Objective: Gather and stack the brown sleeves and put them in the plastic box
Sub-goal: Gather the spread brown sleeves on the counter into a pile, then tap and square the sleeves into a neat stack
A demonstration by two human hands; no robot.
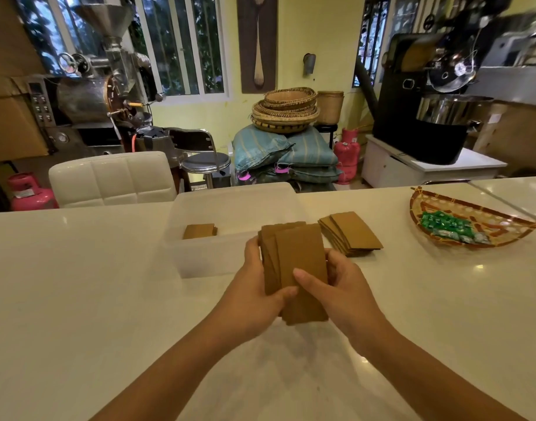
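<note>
You have one view only, a wide-angle camera worn on your head, looking forward and down across the white glossy counter (78, 299). It sits close over your forearms, which enter from the bottom edge. Beyond the counter's far edge it faces the yellow back wall (321, 41) and its windows. Straight lines bow near the frame's edges.

Plastic box (200, 256) open-topped; loose sleeves (351, 233) seemingly alongside.

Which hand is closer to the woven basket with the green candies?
Right. The right hand grips the bundle of brown cardboard sleeves on the side facing the woven basket; the left hand grips the far side.
</note>
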